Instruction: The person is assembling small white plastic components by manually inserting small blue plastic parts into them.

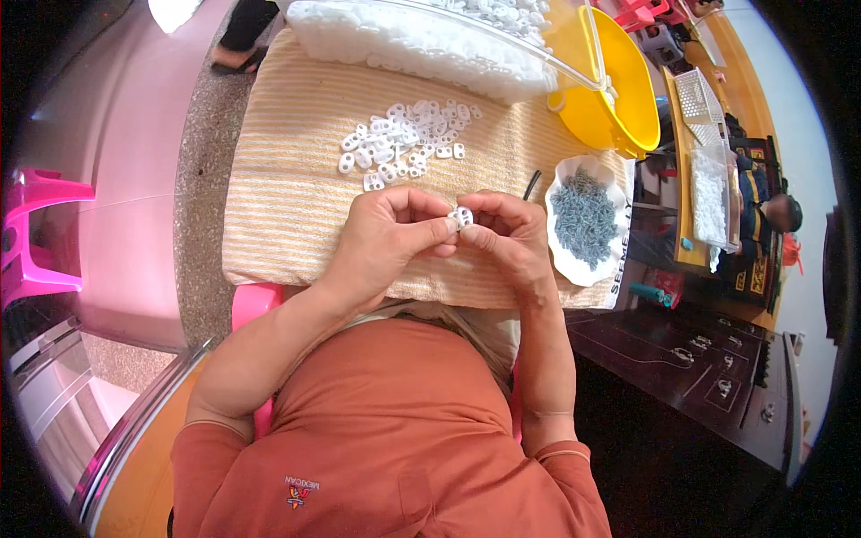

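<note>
Over the near side of a striped cloth (278, 188), a small white plastic piece with round holes (463, 218) is pinched between my two hands. My left hand (392, 231) grips its left side with thumb and curled fingers. From the other side, my right hand (509, 235) holds it between thumb and forefinger. Loose white two-holed plastic pieces (395, 139) lie spread just beyond my fingers. To the right of my right hand, a white wavy-edged dish (619, 193) holds many small dark grey metal parts (585, 215), too small to make out exactly.
A clear box (574, 72) full of white pieces stands at the far edge, beside a yellow tub (639, 125). A thin black stick (532, 184) lies near the dish. Pink stool (40, 233) at left; another person (753, 202) sits by a table at far right.
</note>
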Motion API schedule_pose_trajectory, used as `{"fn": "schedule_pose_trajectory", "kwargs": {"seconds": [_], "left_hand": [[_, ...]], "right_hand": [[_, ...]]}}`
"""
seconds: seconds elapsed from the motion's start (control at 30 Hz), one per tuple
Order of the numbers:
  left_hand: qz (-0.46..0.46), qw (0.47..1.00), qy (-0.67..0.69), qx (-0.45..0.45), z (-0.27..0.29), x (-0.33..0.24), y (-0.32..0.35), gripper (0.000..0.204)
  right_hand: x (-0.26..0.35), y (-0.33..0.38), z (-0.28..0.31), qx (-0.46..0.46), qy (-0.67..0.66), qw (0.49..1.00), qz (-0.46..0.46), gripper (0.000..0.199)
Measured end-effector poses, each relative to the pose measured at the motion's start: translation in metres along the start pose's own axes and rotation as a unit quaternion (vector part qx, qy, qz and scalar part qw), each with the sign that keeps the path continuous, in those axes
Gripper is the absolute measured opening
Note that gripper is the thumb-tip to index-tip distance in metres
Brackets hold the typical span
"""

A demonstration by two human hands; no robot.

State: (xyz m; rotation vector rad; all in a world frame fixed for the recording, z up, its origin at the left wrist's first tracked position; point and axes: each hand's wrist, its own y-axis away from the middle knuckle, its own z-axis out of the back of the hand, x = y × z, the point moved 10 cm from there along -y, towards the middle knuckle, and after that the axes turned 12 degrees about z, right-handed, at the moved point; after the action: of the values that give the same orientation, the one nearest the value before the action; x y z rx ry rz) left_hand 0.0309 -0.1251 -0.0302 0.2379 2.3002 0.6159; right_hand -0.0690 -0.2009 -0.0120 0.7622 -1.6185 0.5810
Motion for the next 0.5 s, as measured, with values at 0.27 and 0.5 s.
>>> {"fn": "schedule_pose_trajectory", "kwargs": {"seconds": [0.27, 0.5], "left_hand": [[0.005, 1.0, 0.006, -0.007, 0.0022, 0.0035, -0.0007, 0.011], [-0.012, 1.0, 0.009, -0.001, 0.0006, 0.002, 0.0001, 0.014]], "right_hand": [[-0.0013, -0.0009, 0.0009, 0.006, -0.005, 1.0, 0.011, 0.029], [-0.0004, -0.0009, 0.0, 0.006, -0.006, 1.0, 0.01, 0.03]]}}
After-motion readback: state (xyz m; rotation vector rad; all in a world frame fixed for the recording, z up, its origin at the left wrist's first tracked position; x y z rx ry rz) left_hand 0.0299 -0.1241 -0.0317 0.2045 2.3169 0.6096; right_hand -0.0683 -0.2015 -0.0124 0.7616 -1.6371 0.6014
